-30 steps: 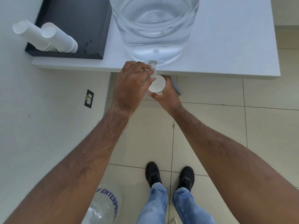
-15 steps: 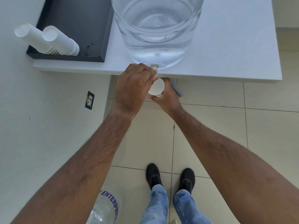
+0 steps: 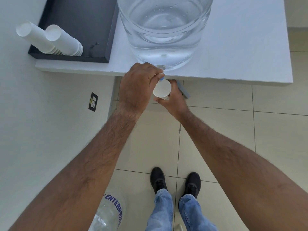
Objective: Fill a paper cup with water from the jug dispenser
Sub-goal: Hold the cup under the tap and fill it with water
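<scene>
White paper cup gripped by right hand, now just below tap | left hand closed tighter on tap than before | flow not discernible | filling likely starting

You are extending both bare forearms forward, your left hand curling knuckles-up with fingertips pinching together, your right hand cupping lower, fingers wrapped.

"ENTERPRI…" — floor bottle
</scene>
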Demonstrator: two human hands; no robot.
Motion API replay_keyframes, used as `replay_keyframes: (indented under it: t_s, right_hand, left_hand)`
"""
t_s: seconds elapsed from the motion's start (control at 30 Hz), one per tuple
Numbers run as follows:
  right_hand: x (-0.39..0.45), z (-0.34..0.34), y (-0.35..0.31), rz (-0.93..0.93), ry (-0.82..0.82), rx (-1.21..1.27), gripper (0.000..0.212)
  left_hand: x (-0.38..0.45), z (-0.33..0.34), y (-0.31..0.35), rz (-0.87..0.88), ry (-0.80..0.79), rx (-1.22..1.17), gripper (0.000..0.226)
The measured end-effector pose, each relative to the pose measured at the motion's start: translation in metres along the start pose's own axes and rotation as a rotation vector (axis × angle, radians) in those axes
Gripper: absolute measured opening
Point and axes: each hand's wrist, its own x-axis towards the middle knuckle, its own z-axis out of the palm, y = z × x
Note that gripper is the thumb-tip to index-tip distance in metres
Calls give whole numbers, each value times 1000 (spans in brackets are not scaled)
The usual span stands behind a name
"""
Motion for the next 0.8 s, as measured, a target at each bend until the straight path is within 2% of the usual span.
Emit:
replay_keyframes:
  t_s: [0.8]
  right_hand:
    - [1, 0, 4, -10, -9, 3, 75]
  left_hand:
    - [12, 1, -1, -75, -24, 11, 26]
